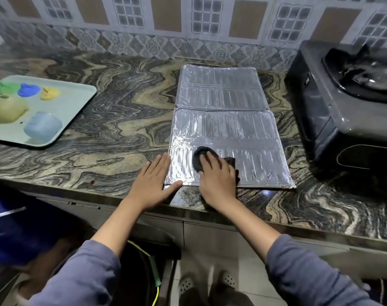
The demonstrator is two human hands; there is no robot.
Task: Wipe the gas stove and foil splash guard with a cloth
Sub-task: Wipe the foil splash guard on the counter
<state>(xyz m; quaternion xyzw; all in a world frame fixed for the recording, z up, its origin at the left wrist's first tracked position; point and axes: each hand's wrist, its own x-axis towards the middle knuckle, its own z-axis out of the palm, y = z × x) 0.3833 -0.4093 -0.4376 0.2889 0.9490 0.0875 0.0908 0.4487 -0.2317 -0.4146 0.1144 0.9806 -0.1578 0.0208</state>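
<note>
The silver foil splash guard (223,120) lies flat and unfolded on the marble counter, its ribbed panels running away from me. My right hand (217,180) presses a dark cloth (199,156) onto the guard's near panel, palm down. My left hand (154,180) lies flat, fingers spread, on the counter at the guard's near left corner, its thumb touching the foil edge. The black gas stove (333,100) stands at the right, its burner and pan support at the frame's edge.
A pale green tray (77,111) with coloured plastic cups and small toys sits at the left of the counter (122,120). A patterned tile wall runs behind. Below the counter edge are cabinet doors, a blue container at left and my feet on the floor.
</note>
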